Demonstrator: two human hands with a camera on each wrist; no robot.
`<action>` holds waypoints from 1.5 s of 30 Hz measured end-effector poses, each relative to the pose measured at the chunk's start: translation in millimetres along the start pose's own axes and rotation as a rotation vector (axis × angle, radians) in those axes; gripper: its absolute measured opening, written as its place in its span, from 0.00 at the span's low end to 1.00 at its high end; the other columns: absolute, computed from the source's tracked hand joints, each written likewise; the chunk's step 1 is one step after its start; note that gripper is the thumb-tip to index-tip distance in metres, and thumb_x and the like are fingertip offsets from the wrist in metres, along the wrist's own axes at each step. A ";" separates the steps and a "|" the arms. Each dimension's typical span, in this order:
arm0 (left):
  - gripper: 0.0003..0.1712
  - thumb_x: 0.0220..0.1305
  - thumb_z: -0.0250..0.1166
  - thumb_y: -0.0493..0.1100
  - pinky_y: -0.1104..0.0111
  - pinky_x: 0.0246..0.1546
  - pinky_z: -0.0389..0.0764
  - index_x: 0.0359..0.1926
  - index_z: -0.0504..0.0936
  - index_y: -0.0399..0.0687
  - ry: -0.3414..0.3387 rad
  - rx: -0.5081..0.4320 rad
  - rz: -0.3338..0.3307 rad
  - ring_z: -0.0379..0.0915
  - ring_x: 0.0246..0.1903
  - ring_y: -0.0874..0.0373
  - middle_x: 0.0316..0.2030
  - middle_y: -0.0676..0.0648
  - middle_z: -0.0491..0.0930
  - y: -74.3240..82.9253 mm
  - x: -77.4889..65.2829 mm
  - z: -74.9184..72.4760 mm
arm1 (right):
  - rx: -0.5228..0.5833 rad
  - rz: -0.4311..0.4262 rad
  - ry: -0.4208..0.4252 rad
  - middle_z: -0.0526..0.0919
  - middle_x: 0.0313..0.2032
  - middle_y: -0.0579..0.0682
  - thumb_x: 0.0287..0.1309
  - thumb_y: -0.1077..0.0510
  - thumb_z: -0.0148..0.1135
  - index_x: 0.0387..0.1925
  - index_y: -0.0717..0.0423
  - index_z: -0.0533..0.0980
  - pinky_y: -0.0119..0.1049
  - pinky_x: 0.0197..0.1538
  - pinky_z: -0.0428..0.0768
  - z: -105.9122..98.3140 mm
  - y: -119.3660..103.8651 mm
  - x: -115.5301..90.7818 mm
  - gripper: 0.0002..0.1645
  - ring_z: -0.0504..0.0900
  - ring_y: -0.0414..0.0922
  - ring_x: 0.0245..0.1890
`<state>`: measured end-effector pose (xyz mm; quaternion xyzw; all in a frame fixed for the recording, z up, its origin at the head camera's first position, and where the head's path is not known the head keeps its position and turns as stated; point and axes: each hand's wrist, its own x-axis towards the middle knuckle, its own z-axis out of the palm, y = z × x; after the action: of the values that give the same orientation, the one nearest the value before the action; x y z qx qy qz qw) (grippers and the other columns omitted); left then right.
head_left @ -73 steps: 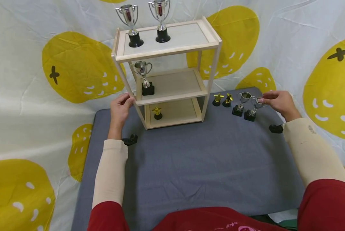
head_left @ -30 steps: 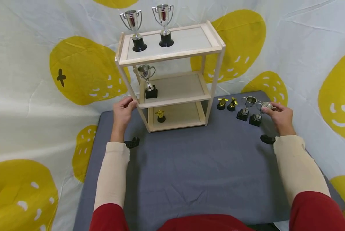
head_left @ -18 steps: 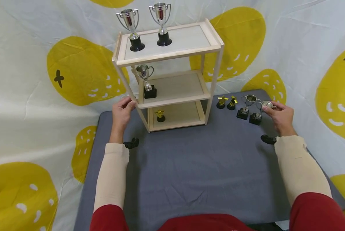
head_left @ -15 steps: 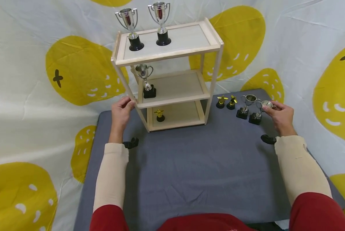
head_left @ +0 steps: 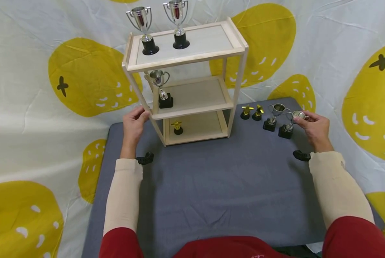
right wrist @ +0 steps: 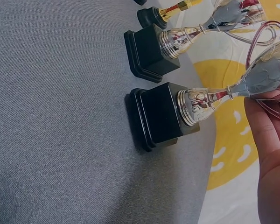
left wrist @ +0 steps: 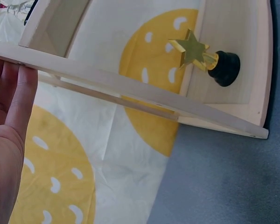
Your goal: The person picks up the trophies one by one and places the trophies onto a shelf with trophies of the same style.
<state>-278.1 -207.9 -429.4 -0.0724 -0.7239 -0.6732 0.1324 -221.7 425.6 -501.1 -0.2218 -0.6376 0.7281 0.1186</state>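
Observation:
My left hand (head_left: 133, 125) grips the left front post of a three-tier wooden shelf (head_left: 189, 114), at middle-tier height; in the left wrist view its fingers (left wrist: 23, 98) lie against the post. On the right, my right hand (head_left: 316, 130) holds a silver two-handled trophy cup (head_left: 288, 125) by its bowl, thumb at the rim. That trophy stands upright, its black square base (right wrist: 161, 114) right at the cloth. Close on its left is a matching silver trophy (head_left: 272, 120). Beyond it stand two small gold star trophies (head_left: 246, 111), side by side.
Two tall silver trophies (head_left: 146, 32) stand on the shelf's top tier, toward the left. The middle tier bears one silver trophy (head_left: 161, 87), the bottom tier a gold star trophy (left wrist: 193, 51). A grey cloth (head_left: 218, 186) covers the table; a patterned curtain (head_left: 15, 89) hangs behind.
My right hand has gone from the trophy's rim to a grip around its bowl from the right. The gap between the two silver trophies on the table is slightly wider. My left hand stays on the post.

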 end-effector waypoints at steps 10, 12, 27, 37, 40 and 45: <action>0.22 0.72 0.65 0.35 0.79 0.49 0.85 0.60 0.80 0.23 0.000 -0.002 -0.006 0.82 0.45 0.67 0.39 0.60 0.82 -1.3 -0.1 -0.2 | -0.093 -0.056 -0.032 0.84 0.26 0.36 0.49 0.62 0.82 0.41 0.44 0.90 0.18 0.33 0.83 0.4 -4.1 -4.0 0.16 0.79 0.33 0.29; 0.21 0.72 0.65 0.35 0.78 0.49 0.86 0.60 0.80 0.24 -0.003 -0.003 0.001 0.82 0.45 0.66 0.40 0.59 0.83 -1.4 -0.3 -0.1 | -0.102 -0.066 -0.045 0.84 0.26 0.36 0.50 0.63 0.82 0.40 0.43 0.91 0.18 0.33 0.83 0.9 -6.3 -5.7 0.16 0.79 0.32 0.29; 0.21 0.70 0.68 0.39 0.77 0.48 0.86 0.57 0.84 0.27 -0.005 -0.016 0.013 0.84 0.44 0.64 0.40 0.56 0.84 0.4 1.2 0.0 | -0.098 -0.095 -0.129 0.85 0.25 0.38 0.51 0.67 0.80 0.38 0.47 0.91 0.20 0.31 0.84 8.4 -13.8 -13.9 0.15 0.81 0.33 0.27; 0.21 0.69 0.69 0.41 0.78 0.48 0.86 0.56 0.85 0.29 0.004 0.001 0.015 0.83 0.43 0.63 0.40 0.54 0.85 -0.3 0.6 0.0 | -0.209 -0.078 -0.141 0.85 0.27 0.34 0.53 0.61 0.80 0.39 0.38 0.90 0.19 0.33 0.83 9.8 -10.1 -9.2 0.15 0.81 0.31 0.30; 0.20 0.69 0.69 0.40 0.77 0.48 0.87 0.56 0.85 0.30 0.006 0.004 0.020 0.83 0.43 0.63 0.40 0.54 0.85 -0.5 0.8 0.2 | -0.223 -0.074 -0.147 0.85 0.28 0.33 0.53 0.60 0.80 0.41 0.37 0.90 0.19 0.34 0.84 10.5 -9.8 -8.7 0.15 0.81 0.31 0.30; 0.20 0.70 0.68 0.38 0.77 0.48 0.87 0.56 0.84 0.28 0.003 0.011 0.031 0.83 0.43 0.64 0.40 0.55 0.85 -2.0 0.4 0.6 | -0.256 -0.070 -0.154 0.85 0.28 0.32 0.54 0.58 0.80 0.42 0.37 0.89 0.18 0.35 0.83 11.7 -9.6 -9.8 0.15 0.80 0.32 0.30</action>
<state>-279.1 -207.5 -431.2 -0.0817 -0.7261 -0.6673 0.1445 -219.8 412.4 -489.0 -0.1562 -0.7397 0.6513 0.0652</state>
